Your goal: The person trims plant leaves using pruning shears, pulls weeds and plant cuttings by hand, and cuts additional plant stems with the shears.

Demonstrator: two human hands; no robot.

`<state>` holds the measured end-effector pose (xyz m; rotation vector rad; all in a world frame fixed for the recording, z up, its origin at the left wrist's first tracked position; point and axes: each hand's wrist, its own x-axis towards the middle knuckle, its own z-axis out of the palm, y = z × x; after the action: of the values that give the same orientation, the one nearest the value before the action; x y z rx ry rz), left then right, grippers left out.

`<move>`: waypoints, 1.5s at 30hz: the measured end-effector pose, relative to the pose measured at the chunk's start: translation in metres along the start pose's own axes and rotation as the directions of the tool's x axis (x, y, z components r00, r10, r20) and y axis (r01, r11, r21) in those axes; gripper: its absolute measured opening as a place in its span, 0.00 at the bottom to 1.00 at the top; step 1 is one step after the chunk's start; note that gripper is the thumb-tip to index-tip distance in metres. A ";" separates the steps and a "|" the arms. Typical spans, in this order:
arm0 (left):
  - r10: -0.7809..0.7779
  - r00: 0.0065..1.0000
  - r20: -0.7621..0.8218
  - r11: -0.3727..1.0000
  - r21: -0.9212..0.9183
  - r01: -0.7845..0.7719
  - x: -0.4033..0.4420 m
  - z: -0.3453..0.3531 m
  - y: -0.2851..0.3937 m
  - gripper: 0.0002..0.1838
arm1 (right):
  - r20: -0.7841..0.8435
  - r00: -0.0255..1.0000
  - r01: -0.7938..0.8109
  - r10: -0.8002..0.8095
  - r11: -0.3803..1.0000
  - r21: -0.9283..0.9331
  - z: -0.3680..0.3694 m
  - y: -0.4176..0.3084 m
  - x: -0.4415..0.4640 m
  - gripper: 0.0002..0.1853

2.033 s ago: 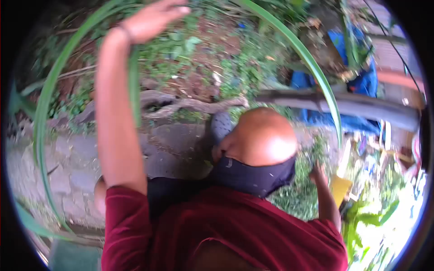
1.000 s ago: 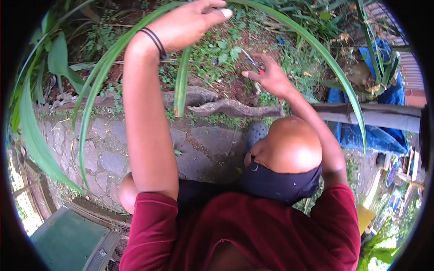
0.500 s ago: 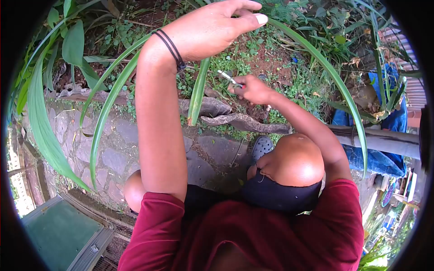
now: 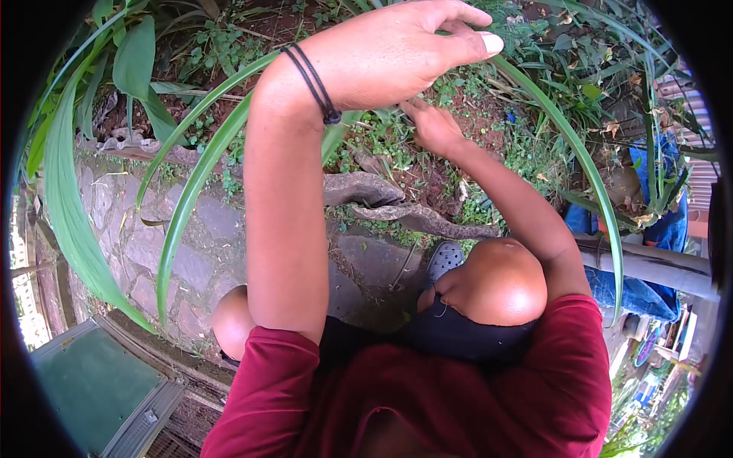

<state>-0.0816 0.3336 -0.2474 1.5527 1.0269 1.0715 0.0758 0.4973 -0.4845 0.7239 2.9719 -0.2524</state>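
My left hand (image 4: 405,57), with dark cords at its wrist, is closed on long green leaves (image 4: 561,126) near the top. They arch down on both sides of my raised forearm, and a shorter leaf hangs behind it. My right hand (image 4: 439,131) reaches low over the planted soil, just below my left hand. Its fingers are curled around a small tool whose metal end and red part showed a moment ago. The tool is now hidden behind my left hand and wrist.
Twisted wood (image 4: 427,220) edges the soil beside a stone path (image 4: 179,256). A grey pole (image 4: 657,263) and blue sheeting (image 4: 634,294) lie at the right. A green panel (image 4: 95,382) stands lower left. My bent knees are below.
The view has steadied and shifted. My right hand has come from beside my right knee up to the soil, closed on the tool, and moved in behind my left hand.
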 end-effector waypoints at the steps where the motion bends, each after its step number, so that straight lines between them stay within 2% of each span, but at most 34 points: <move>1: 0.010 1.000 0.004 0.999 0.037 -0.010 0.000 -0.001 -0.002 0.33 | -0.090 0.996 0.028 -0.026 0.999 0.029 0.003 0.002 -0.004 0.27; 2: 0.007 1.000 0.002 0.999 0.034 -0.007 -0.001 -0.001 -0.002 0.33 | -0.085 0.996 0.029 -0.027 0.999 0.031 0.001 0.004 -0.006 0.27; 4: 0.016 0.998 -0.056 0.999 0.041 -0.014 -0.006 0.001 0.003 0.33 | 0.290 0.956 -0.134 0.035 0.935 0.329 -0.014 0.003 -0.013 0.19; 5: -0.026 0.999 0.024 0.997 0.070 0.024 -0.006 -0.004 0.007 0.33 | 0.485 0.860 -0.375 0.158 0.841 0.391 -0.038 -0.016 -0.024 0.12; 6: -0.021 1.000 0.019 0.997 0.068 0.020 -0.005 -0.006 0.006 0.33 | 0.485 0.860 -0.372 0.158 0.845 0.385 -0.034 -0.012 -0.028 0.12; 8: 0.002 1.000 0.025 0.990 0.142 -0.005 -0.005 -0.009 0.005 0.33 | 0.466 0.884 -0.349 0.024 0.698 0.626 -0.029 -0.005 -0.034 0.12; 9: 0.002 1.000 0.016 0.990 0.142 -0.005 -0.006 -0.010 0.006 0.33 | 0.462 0.879 -0.425 0.120 0.638 0.642 -0.036 -0.008 -0.035 0.12; 10: -0.010 1.000 0.013 0.987 0.160 0.008 -0.006 -0.011 0.007 0.33 | 0.463 0.879 -0.423 0.118 0.642 0.640 -0.035 -0.010 -0.029 0.12; 12: -0.043 0.999 0.013 0.979 0.198 0.039 -0.005 -0.012 0.007 0.33 | 0.179 0.943 -0.307 0.282 0.525 0.794 -0.030 -0.019 -0.014 0.13; 14: -0.011 1.000 0.007 0.985 0.170 0.010 -0.003 -0.011 0.000 0.33 | 0.176 0.943 -0.308 0.282 0.546 0.779 -0.012 -0.022 -0.002 0.18; 15: 0.025 1.000 -0.006 0.989 0.146 -0.024 -0.002 -0.011 -0.003 0.33 | -0.022 0.992 -0.074 0.122 0.728 0.681 0.015 -0.015 0.005 0.21; 16: 0.019 1.000 -0.002 0.989 0.150 -0.019 -0.003 -0.012 -0.003 0.33 | -0.190 0.978 0.169 -0.081 0.841 0.514 0.029 -0.013 0.010 0.24; 17: 0.022 1.000 -0.022 0.992 0.125 -0.019 -0.005 -0.012 -0.001 0.33 | -0.073 0.991 0.133 -0.112 0.869 0.477 0.028 -0.018 0.007 0.25; 18: 0.029 0.999 -0.042 0.995 0.102 -0.025 -0.006 -0.011 0.001 0.33 | -0.079 0.991 0.132 -0.108 0.869 0.476 0.028 -0.021 0.000 0.25; 20: 0.017 0.996 -0.082 0.997 0.079 -0.011 -0.007 -0.009 0.006 0.33 | 0.053 0.998 -0.007 -0.017 0.906 0.424 0.023 -0.025 -0.010 0.25; 22: 0.007 0.995 -0.100 0.999 0.051 -0.002 -0.010 -0.008 0.011 0.32 | 0.094 0.996 -0.044 0.005 0.908 0.416 0.010 -0.029 -0.028 0.21; 23: -0.019 0.991 -0.132 0.999 0.030 0.024 -0.013 -0.006 0.017 0.32 | 0.178 0.983 -0.114 0.036 0.884 0.453 0.012 -0.024 -0.036 0.19; 25: 0.045 0.998 -0.048 0.999 0.006 -0.045 -0.013 -0.022 0.006 0.32 | 0.362 0.931 -0.240 0.047 0.826 0.509 -0.008 -0.026 -0.051 0.15; 26: 0.109 0.994 0.033 0.994 -0.020 -0.108 -0.013 -0.028 -0.001 0.32 | 0.364 0.930 -0.242 0.049 0.829 0.505 -0.018 -0.027 -0.061 0.15; 27: 0.113 0.993 0.031 0.993 -0.022 -0.112 -0.010 -0.025 -0.008 0.32 | 0.483 0.874 -0.347 0.055 0.765 0.542 -0.026 -0.024 -0.071 0.14; 29: 0.103 0.984 -0.147 0.994 0.046 -0.098 0.000 -0.015 -0.020 0.32 | 0.640 0.766 -0.512 0.062 0.661 0.548 -0.031 -0.005 -0.085 0.14; 30: 0.108 0.983 -0.149 0.994 0.045 -0.103 0.004 -0.013 -0.019 0.32 | 0.640 0.766 -0.512 0.067 0.664 0.544 -0.033 0.006 -0.091 0.14; 32: -0.222 0.954 -0.202 0.966 0.089 0.244 0.009 -0.014 -0.018 0.25 | 0.460 0.877 -0.475 0.142 0.406 0.780 -0.038 0.024 -0.097 0.15; 33: 0.046 0.975 -0.219 0.963 0.268 0.015 0.017 -0.024 -0.060 0.36 | 0.443 0.880 -0.471 0.170 0.420 0.775 -0.045 0.030 -0.096 0.16; 34: 0.076 0.948 -0.308 0.957 0.291 0.018 0.029 -0.028 -0.087 0.31 | 0.424 0.884 -0.466 0.198 0.433 0.771 -0.055 0.034 -0.093 0.17; 36: -0.139 0.895 -0.423 0.821 0.457 0.343 0.031 -0.029 -0.112 0.32 | 0.444 0.870 -0.490 0.213 0.462 0.739 -0.072 0.034 -0.083 0.19; 37: -0.194 0.841 -0.505 0.651 0.575 0.495 0.033 -0.025 -0.129 0.32 | 0.445 0.867 -0.495 0.225 0.492 0.716 -0.077 0.033 -0.074 0.21; 38: -0.277 0.820 -0.501 0.556 0.613 0.562 0.037 -0.023 -0.140 0.33 | 0.447 0.863 -0.501 0.236 0.519 0.693 -0.079 0.036 -0.064 0.22; 39: -0.430 0.738 -0.520 0.502 0.542 0.674 0.045 -0.021 -0.149 0.35 | 0.406 0.898 -0.429 0.173 0.552 0.715 -0.074 0.041 -0.051 0.24; 40: -0.429 0.737 -0.523 0.495 0.546 0.676 0.047 -0.020 -0.158 0.35 | 0.401 0.900 -0.423 0.168 0.550 0.720 -0.072 0.048 -0.039 0.24; 42: -0.448 0.709 -0.544 0.437 0.559 0.705 0.053 -0.021 -0.179 0.35 | 0.456 0.875 -0.433 0.161 0.681 0.590 -0.079 0.045 -0.013 0.28; 43: -0.454 0.669 -0.589 0.399 0.537 0.743 0.059 -0.025 -0.190 0.40 | 0.366 0.927 -0.311 0.088 0.726 0.613 -0.074 0.048 0.000 0.34; 44: -0.452 0.667 -0.592 0.394 0.539 0.745 0.062 -0.029 -0.193 0.40 | 0.362 0.929 -0.305 0.083 0.725 0.617 -0.078 0.044 0.011 0.34; 45: -0.447 0.661 -0.603 0.401 0.525 0.751 0.064 -0.032 -0.195 0.40 | 0.421 0.896 -0.365 0.140 0.772 0.521 -0.084 0.038 0.022 0.37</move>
<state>-0.1180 0.4398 -0.4217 1.3203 2.3403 0.3644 0.0713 0.5548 -0.4095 0.9951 2.3854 -1.1880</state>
